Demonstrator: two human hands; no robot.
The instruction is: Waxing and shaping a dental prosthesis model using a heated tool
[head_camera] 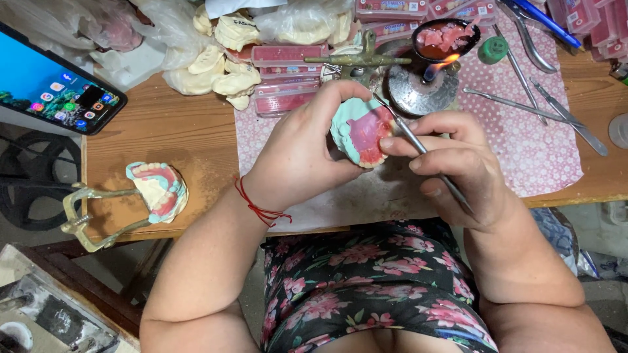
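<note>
My left hand [301, 147] grips a teal dental cast [362, 133] with a pink wax plate on it, held up over the wooden table [163, 137]. My right hand [451, 163] holds a thin metal wax tool [418, 145] like a pen, its tip resting near the top edge of the pink wax. A red string is tied round my left wrist. Just beyond the cast burns a small metal spirit lamp [425, 85], and a dark bowl of pink wax [445, 38] sits behind the flame.
A second cast with teeth on a brass articulator [154, 193] lies at the left table edge. A phone [55, 85] lies far left. Plaster casts [219, 72], pink wax boxes [288, 78], and metal instruments [543, 111] on a dotted cloth crowd the back.
</note>
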